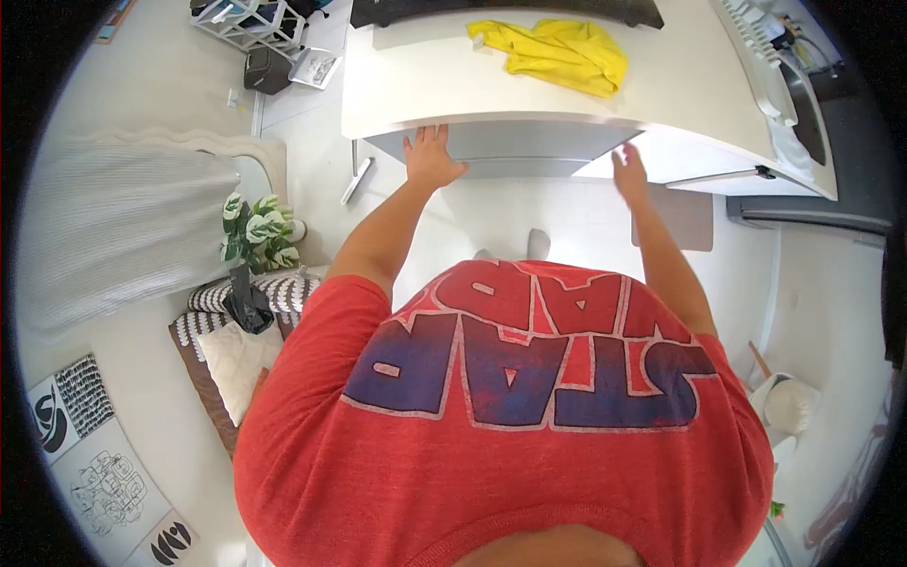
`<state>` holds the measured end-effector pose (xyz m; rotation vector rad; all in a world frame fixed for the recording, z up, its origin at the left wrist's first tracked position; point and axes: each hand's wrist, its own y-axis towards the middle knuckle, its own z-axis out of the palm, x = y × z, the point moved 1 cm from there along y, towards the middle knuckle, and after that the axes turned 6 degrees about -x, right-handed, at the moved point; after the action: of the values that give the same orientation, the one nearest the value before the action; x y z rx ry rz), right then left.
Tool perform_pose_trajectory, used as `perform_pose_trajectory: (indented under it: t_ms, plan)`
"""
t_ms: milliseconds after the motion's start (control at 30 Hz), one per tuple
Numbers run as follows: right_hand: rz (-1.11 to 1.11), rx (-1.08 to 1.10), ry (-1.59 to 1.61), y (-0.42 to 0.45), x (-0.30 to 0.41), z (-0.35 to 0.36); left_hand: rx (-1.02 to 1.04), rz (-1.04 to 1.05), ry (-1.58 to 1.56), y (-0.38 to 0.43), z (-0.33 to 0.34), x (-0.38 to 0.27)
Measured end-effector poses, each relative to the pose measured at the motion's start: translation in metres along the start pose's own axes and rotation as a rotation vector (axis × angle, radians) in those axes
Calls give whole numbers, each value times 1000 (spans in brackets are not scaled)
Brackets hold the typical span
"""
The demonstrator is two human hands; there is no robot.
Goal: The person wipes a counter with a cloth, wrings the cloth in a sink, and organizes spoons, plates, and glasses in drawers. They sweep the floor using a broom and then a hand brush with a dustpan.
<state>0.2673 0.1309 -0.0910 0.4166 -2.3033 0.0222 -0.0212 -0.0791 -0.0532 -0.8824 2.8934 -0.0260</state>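
My left hand (430,159) lies with its fingers spread against a grey front panel (524,142) below the white countertop (418,85). The fingertips reach up under the counter's edge. My right hand (629,173) is beside the right end of that panel, fingers slightly apart and nothing visible in it. Whether it touches the panel's edge I cannot tell. On the countertop lies a crumpled yellow cloth (567,57).
A dish rack (758,57) and a sink (804,106) are at the right. A floor mat (673,216) lies below. To the left are a floor squeegee (356,182), a leafy potted plant (262,230) and a cushioned seat with a cream cushion (237,354).
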Motion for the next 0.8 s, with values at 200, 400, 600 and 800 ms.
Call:
perform_pose_trajectory:
  t_ms: [200, 400, 600, 800]
  plan:
    - [457, -128, 410, 55, -20, 13, -28, 32, 11, -1, 2, -3]
    - [514, -299, 522, 60, -18, 34, -6, 5, 7, -5, 1, 0]
    - [563, -360, 456, 56, -31, 33, -50, 30, -14, -10, 3, -2]
    - [598, -318, 348, 27, -19, 16, -85, 49, -71, -38, 0, 1]
